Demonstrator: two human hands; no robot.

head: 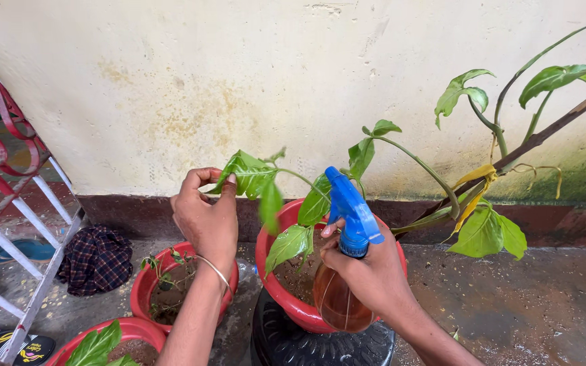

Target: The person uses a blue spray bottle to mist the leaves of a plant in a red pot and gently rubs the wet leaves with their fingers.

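Head view: I see both hands busy at the big red pot below a stained pale wall.

Taking that pot as my landmark: it sits on a black ribbed stand directly beneath it, and the plant's long stem leans out of it to the right. Two smaller red pots stand to its left, a checked cloth farther left. In front of the pot, my right hand grips the amber spray bottle by its blue trigger head. Above its left rim, my left hand pinches a green leaf.
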